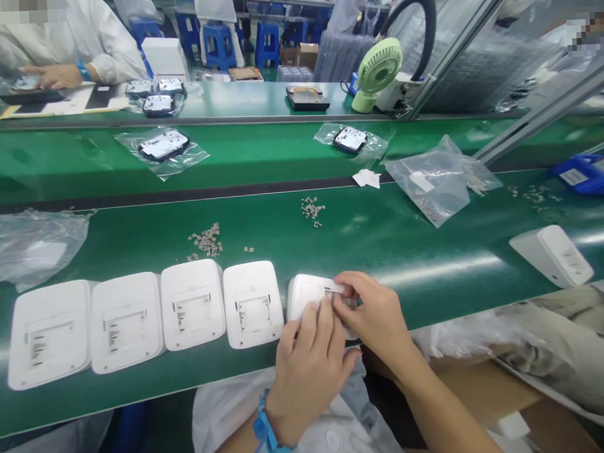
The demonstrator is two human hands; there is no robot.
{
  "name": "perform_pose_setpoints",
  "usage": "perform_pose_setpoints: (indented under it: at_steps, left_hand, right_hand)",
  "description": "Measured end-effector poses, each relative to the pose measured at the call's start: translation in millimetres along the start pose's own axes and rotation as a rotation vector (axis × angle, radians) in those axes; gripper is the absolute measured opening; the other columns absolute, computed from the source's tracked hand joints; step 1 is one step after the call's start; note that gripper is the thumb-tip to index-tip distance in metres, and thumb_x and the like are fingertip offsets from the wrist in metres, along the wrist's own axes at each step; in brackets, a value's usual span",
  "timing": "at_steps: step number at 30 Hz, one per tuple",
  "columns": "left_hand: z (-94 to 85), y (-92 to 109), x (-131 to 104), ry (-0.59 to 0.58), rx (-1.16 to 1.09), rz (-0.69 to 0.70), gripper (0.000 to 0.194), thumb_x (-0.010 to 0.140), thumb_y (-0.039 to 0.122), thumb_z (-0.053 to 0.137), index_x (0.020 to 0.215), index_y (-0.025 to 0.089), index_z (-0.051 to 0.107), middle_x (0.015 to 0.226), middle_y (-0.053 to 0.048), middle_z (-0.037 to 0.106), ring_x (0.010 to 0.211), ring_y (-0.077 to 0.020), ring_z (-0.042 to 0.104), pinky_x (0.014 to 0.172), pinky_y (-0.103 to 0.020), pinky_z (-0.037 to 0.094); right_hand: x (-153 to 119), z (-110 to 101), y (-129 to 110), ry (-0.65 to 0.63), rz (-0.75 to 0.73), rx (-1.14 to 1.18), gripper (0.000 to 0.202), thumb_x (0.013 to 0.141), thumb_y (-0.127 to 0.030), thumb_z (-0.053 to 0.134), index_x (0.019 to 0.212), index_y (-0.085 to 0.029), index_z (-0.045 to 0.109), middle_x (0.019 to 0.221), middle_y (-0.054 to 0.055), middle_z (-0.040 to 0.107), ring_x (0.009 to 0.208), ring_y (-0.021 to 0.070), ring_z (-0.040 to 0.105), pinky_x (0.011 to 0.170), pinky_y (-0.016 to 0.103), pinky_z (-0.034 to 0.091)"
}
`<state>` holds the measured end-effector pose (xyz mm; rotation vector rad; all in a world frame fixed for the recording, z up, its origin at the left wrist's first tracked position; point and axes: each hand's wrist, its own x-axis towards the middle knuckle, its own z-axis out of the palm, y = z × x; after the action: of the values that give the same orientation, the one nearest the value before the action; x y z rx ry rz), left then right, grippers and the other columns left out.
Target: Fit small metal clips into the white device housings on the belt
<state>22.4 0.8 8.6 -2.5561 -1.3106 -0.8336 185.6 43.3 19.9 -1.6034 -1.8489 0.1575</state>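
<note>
A white plastic housing (305, 290) lies on the green table in front of me, mostly covered by my hands. My left hand (315, 349), with a blue strap at its wrist, rests on it with extended fingers. The fingers of my right hand (368, 307) are pinched together at the housing's upper right; what they hold, if anything, is hidden. To the left stand several similar white housings, the nearest one (254, 305) showing an open battery compartment. Small metal pieces lie in one pile (207, 240) and another pile (311, 209) behind them.
Plastic bags lie at the left (37, 245) and right (437, 180). A white device (553, 255) sits at the right. Beyond, bagged parts (164, 146) lie on a green belt, near a green fan (379, 69). Across it, a person's hand (58, 76) touches a part.
</note>
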Motion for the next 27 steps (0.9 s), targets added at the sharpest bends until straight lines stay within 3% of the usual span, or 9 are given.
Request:
perform_pose_setpoints:
  at_steps: [2, 5, 9, 13, 17, 19, 23, 27]
  left_hand:
    - [-0.4, -6, -4, 0.045, -0.037, -0.003, 0.044, 0.095, 0.047, 0.056, 0.123, 0.014, 0.068, 0.139, -0.010, 0.063, 0.131, -0.0275, 0.050, 0.093, -0.043, 0.036]
    - [0.0, -14, -15, 0.162, -0.043, -0.068, 0.042, 0.093, 0.047, 0.058, 0.116, 0.014, 0.070, 0.128, -0.014, 0.068, 0.120, -0.0309, 0.055, 0.089, -0.046, 0.035]
    - [2.1, -17, -19, 0.088, 0.033, -0.112, 0.047, 0.095, 0.050, 0.053, 0.123, 0.016, 0.068, 0.134, -0.010, 0.066, 0.120, -0.0288, 0.056, 0.087, -0.045, 0.034]
    - [3.9, -11, -13, 0.011, 0.138, -0.131, 0.050, 0.095, 0.054, 0.050, 0.126, 0.018, 0.067, 0.137, -0.005, 0.065, 0.126, -0.0273, 0.053, 0.080, -0.042, 0.034]
    - [4.9, -9, -11, 0.038, 0.166, -0.131, 0.050, 0.092, 0.055, 0.055, 0.124, 0.018, 0.069, 0.132, -0.005, 0.068, 0.125, -0.0288, 0.054, 0.078, -0.040, 0.033]
    - [5.9, -9, -12, 0.059, 0.152, -0.147, 0.049, 0.091, 0.055, 0.056, 0.123, 0.019, 0.069, 0.132, -0.005, 0.068, 0.123, -0.0288, 0.056, 0.078, -0.040, 0.033]
    - [7.5, -9, -11, 0.066, 0.126, -0.160, 0.050, 0.090, 0.055, 0.058, 0.122, 0.019, 0.070, 0.131, -0.005, 0.069, 0.120, -0.0279, 0.058, 0.076, -0.040, 0.033]
    - [6.1, -8, -8, 0.049, 0.152, -0.160, 0.049, 0.091, 0.054, 0.057, 0.121, 0.018, 0.070, 0.130, -0.004, 0.069, 0.119, -0.0257, 0.059, 0.075, -0.042, 0.034]
  right_hand:
    - [-2, 5, -2, 0.055, 0.040, -0.072, 0.019, 0.081, -0.017, 0.058, 0.099, -0.020, 0.062, 0.082, 0.003, 0.064, 0.067, 0.0166, 0.059, 0.063, 0.030, 0.052]
    - [-5, 12, -7, 0.057, 0.059, -0.141, 0.025, 0.083, -0.022, 0.058, 0.108, -0.019, 0.060, 0.088, 0.006, 0.064, 0.069, 0.0193, 0.059, 0.063, 0.033, 0.051]
    - [5, 10, -5, -0.103, 0.062, 0.045, 0.022, 0.089, -0.031, 0.060, 0.109, -0.020, 0.060, 0.090, 0.005, 0.064, 0.057, 0.0144, 0.056, 0.058, 0.032, 0.050]
    - [55, 5, 20, -0.060, 0.132, 0.181, 0.028, 0.091, -0.042, 0.061, 0.107, -0.019, 0.061, 0.085, 0.004, 0.065, 0.051, 0.0127, 0.054, 0.051, 0.030, 0.046]
    - [120, 23, 50, -0.156, -0.075, 0.017, 0.014, 0.088, -0.032, 0.062, 0.092, -0.019, 0.066, 0.081, 0.004, 0.064, 0.062, 0.0161, 0.058, 0.065, 0.033, 0.049]
    - [139, 38, 60, -0.207, -0.115, -0.026, 0.010, 0.086, -0.027, 0.063, 0.089, -0.018, 0.066, 0.083, 0.005, 0.065, 0.067, 0.0172, 0.059, 0.069, 0.033, 0.050]
    - [140, 54, 71, -0.227, -0.108, -0.053, 0.007, 0.087, -0.018, 0.058, 0.087, -0.018, 0.065, 0.085, 0.006, 0.066, 0.078, 0.0204, 0.062, 0.074, 0.034, 0.049]
    - [124, 49, 73, -0.233, -0.109, -0.068, 0.017, 0.093, -0.017, 0.050, 0.098, -0.019, 0.066, 0.097, 0.009, 0.065, 0.085, 0.0219, 0.062, 0.075, 0.034, 0.048]
